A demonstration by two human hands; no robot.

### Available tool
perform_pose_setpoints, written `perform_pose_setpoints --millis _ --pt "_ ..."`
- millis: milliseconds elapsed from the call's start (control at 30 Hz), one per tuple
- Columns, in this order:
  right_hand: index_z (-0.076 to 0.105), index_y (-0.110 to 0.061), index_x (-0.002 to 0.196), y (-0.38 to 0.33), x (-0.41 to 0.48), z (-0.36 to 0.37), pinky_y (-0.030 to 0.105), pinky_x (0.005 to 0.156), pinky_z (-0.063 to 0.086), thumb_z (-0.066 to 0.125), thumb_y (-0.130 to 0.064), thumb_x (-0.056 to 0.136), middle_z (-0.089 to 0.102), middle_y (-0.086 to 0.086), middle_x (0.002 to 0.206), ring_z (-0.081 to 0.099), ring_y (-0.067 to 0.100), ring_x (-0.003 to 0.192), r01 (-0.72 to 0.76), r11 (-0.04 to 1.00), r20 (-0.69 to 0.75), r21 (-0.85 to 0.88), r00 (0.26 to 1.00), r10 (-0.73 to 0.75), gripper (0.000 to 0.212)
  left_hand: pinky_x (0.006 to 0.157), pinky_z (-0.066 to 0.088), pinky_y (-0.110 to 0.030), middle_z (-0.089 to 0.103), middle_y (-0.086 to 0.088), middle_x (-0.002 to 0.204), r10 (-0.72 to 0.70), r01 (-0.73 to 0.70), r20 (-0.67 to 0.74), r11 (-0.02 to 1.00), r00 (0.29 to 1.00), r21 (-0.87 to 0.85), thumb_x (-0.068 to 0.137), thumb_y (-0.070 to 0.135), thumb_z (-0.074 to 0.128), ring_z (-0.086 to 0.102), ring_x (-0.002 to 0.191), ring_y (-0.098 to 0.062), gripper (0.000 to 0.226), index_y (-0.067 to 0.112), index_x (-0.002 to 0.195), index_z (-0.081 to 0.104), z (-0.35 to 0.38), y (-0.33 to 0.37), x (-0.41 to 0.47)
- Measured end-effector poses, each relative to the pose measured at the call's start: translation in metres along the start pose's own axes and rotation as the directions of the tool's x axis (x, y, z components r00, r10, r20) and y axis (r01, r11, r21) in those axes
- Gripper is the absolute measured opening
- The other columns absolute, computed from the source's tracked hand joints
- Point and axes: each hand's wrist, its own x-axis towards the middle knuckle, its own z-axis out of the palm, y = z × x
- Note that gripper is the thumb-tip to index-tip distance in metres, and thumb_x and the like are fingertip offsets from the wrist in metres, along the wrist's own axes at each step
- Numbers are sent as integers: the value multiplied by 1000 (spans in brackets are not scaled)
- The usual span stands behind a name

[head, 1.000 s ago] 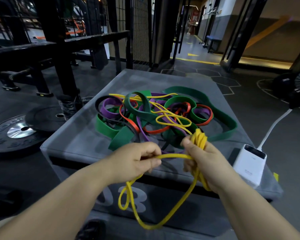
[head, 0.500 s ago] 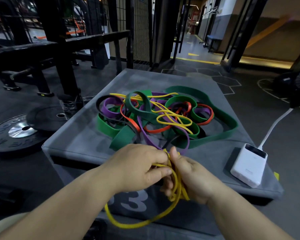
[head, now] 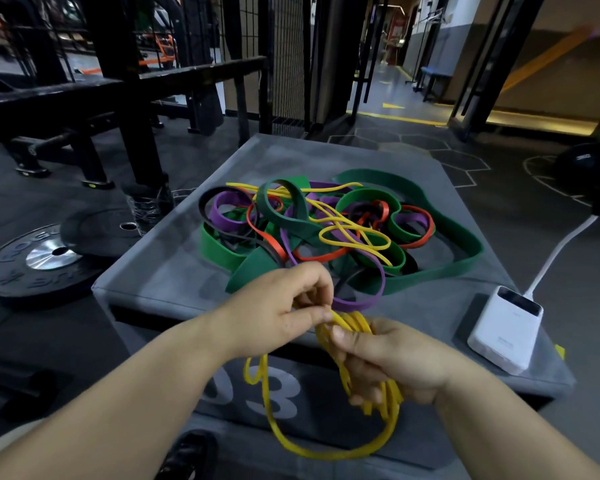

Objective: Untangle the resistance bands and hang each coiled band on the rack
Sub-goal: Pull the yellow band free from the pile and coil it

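A thin yellow band [head: 347, 323] is wound in several loops around my right hand [head: 392, 362], whose fingers curl round the coil. My left hand [head: 284, 306] pinches the same band at the top of the coil, just left of my right thumb. A loose yellow loop [head: 326, 453] hangs below both hands, in front of the box. Behind my hands a tangle of green, purple, red, black and yellow bands [head: 326, 230] lies on the grey padded box [head: 160, 271].
A white power bank [head: 504, 334] with a white cable [head: 561, 251] lies on the box's right front corner. Weight plates [head: 32, 265] lie on the floor to the left. A black steel rack [head: 125, 98] stands behind them.
My hands wound more of the yellow band onto my right hand, first dropping low toward me, then rising. The hanging loop is shorter than a second ago. The tangle has not moved.
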Motion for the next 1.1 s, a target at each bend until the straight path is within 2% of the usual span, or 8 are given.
perform_pose_setpoints --millis 100,200,300,500,700,833,933,1100 --pt "51 -12 75 2 0 4 39 65 49 59 -41 84 32 0 41 51 23 42 14 1000 23 -1 1000 -14 32 65 45 -31 57 4 84 46 -41 -57 996 997 84 85 29 65 54 73 -18 15 23 89 53 9 1 1" --pt "53 -20 59 3 -2 3 34 59 50 63 -49 84 30 0 40 46 18 37 26 996 84 85 996 -33 39 57 42 -23 51 6 83 40 -36 -76 998 996 56 83 35 67 51 66 -14 22 25 87 48 12 -4 2" --pt "51 -21 62 2 -6 -4 29 54 51 71 -59 78 34 -6 39 42 12 34 16 982 231 190 971 -61 47 57 42 -30 55 -2 72 -1 0 -21 1000 1000 -23 84 54 57 51 63 -18 28 27 83 48 14 -8 3" --pt "50 -21 63 2 -7 -14 28 57 50 63 -59 86 42 -11 39 47 8 36 -8 933 355 361 926 -130 46 57 35 -17 47 11 67 -31 51 115 984 993 -173 85 63 47 41 59 -2 36 28 90 54 17 -11 1" --pt "54 -17 71 1 -6 -26 30 65 52 47 -49 99 39 -8 42 55 7 43 35 869 393 494 882 -259 44 83 49 -24 63 10 94 -85 132 197 961 977 -241 78 48 66 61 93 -6 43 19 109 57 19 -12 0" --pt "55 -14 74 -4 -9 -35 33 70 53 37 -45 104 36 -5 47 52 11 42 96 805 357 585 861 -362 47 90 52 -32 64 12 96 -130 198 268 949 955 -244 82 21 75 63 95 -8 37 24 111 54 18 -18 -2" --pt "54 -9 78 -6 -12 -46 38 77 52 30 -45 106 39 -2 51 39 18 46 99 720 311 686 856 -414 52 90 50 -28 63 11 94 -149 200 253 961 956 -190 82 20 72 60 93 3 26 30 98 55 16 -23 -2" --pt "44 -15 75 -9 -14 -60 39 84 49 24 -51 105 32 -4 48 38 16 52 174 616 196 768 852 -485 51 87 52 -31 66 7 86 -208 244 244 962 947 -126 88 13 68 65 87 -7 15 23 89 57 16 -28 -1"
